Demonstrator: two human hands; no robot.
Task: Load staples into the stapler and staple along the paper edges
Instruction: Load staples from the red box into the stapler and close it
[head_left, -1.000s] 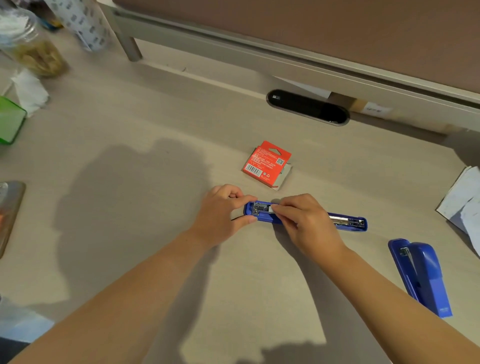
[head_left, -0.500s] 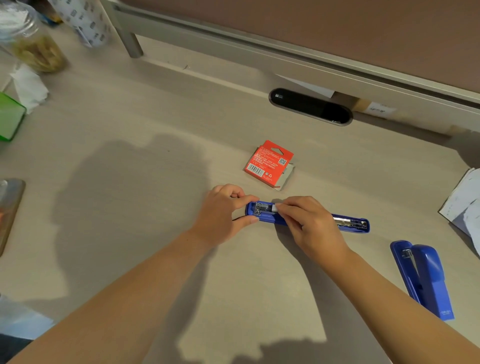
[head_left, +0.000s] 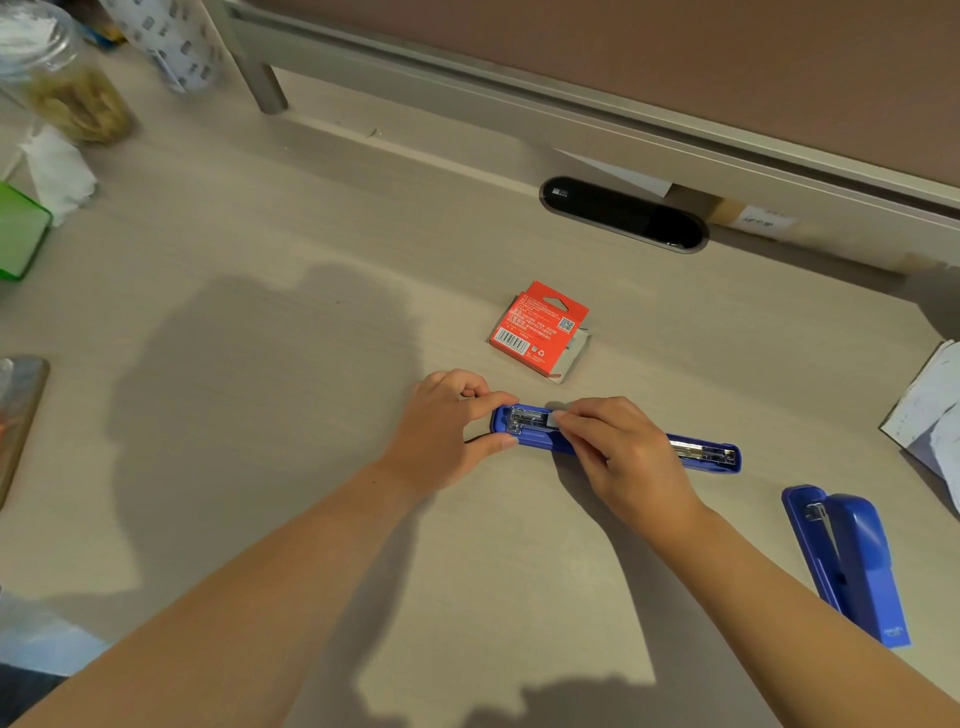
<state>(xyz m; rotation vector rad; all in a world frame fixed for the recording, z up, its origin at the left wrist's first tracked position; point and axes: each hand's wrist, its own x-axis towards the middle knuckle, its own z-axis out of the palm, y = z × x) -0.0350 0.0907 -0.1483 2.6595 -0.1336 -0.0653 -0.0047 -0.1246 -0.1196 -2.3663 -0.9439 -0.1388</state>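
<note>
A long blue stapler magazine (head_left: 706, 454) lies flat on the desk, its metal channel facing up. My left hand (head_left: 447, 428) pinches its left end between thumb and forefinger. My right hand (head_left: 618, 457) rests over its middle, fingertips pressing a small grey strip of staples into the channel. The red staple box (head_left: 540, 327) lies just behind, with its grey inner tray showing at the right side. The stapler's blue body (head_left: 852, 561) lies apart at the right. White paper (head_left: 930, 415) shows at the right edge.
A black oval cable slot (head_left: 623, 213) sits at the desk's back under a shelf rail. At the far left stand a glass jar (head_left: 62, 78), crumpled tissue (head_left: 57, 171), a green box (head_left: 18, 228) and a wooden board (head_left: 21, 415).
My hands stay on the stapler magazine almost unmoved; my right fingertips have shifted slightly along the channel at its left part.
</note>
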